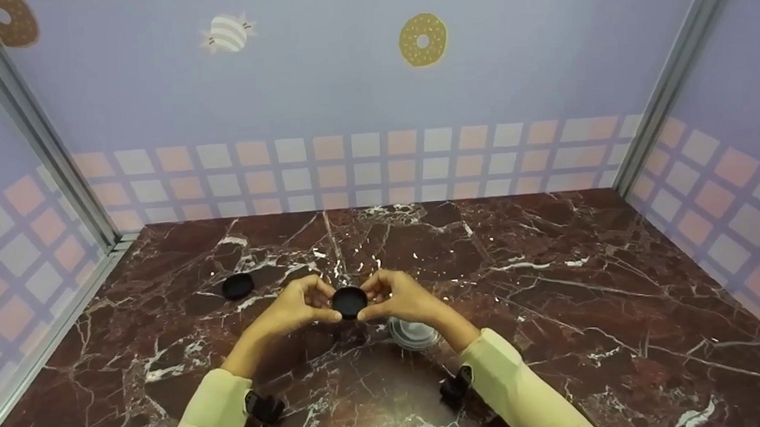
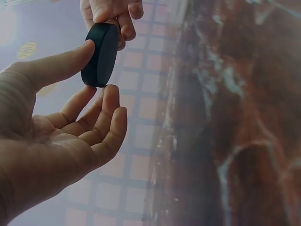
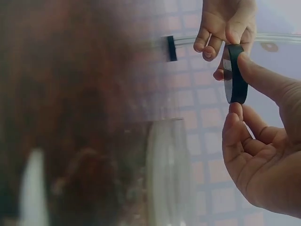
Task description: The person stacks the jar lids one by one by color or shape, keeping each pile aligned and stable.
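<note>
A black round lid (image 1: 349,302) is held above the table between both hands, its hollow side facing the head camera. My left hand (image 1: 298,302) pinches its left edge with thumb and fingertips; my right hand (image 1: 403,296) pinches the right edge. In the left wrist view the lid (image 2: 99,55) appears nearly edge-on, with the left thumb on one side and fingertips below. The right wrist view shows the lid (image 3: 237,74) between the right thumb and fingers. Below the right wrist stands a clear round container (image 1: 414,333), partly hidden by the right hand and forearm.
A second black round lid (image 1: 238,286) lies on the dark red marbled table (image 1: 559,334), left of the left hand. Tiled-pattern wall panels (image 1: 377,167) enclose the table at the back and sides, with metal posts (image 1: 668,77) at the corners.
</note>
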Action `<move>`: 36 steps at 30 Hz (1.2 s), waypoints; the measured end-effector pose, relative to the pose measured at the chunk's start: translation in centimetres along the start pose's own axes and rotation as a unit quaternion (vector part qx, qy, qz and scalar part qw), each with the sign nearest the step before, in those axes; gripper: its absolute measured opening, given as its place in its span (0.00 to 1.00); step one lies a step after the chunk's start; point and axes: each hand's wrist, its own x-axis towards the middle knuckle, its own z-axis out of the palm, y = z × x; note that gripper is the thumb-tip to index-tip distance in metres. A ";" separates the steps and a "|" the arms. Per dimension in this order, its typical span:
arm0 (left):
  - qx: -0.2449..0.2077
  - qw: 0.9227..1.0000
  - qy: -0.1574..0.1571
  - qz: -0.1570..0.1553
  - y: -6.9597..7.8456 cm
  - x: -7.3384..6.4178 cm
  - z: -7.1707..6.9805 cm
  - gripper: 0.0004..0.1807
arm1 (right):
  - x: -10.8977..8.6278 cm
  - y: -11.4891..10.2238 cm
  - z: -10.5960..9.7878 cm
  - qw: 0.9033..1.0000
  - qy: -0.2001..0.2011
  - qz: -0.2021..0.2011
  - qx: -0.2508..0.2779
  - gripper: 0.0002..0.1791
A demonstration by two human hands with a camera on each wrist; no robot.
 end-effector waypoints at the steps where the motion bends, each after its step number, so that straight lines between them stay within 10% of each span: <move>1: -0.002 1.000 -0.003 -0.004 -0.2 -0.1 0.1 0.19 | 0.0 0.1 0.1 1.000 -0.005 0.005 -0.003 0.23; 12: -0.031 0.997 0.001 -0.066 -1.7 -0.4 1.5 0.22 | -0.7 1.1 0.5 0.998 -0.044 0.027 -0.029 0.22; 36: 0.063 0.996 -0.034 -0.051 -2.8 -0.5 2.0 0.21 | -0.4 2.1 1.4 0.992 -0.081 0.014 -0.099 0.23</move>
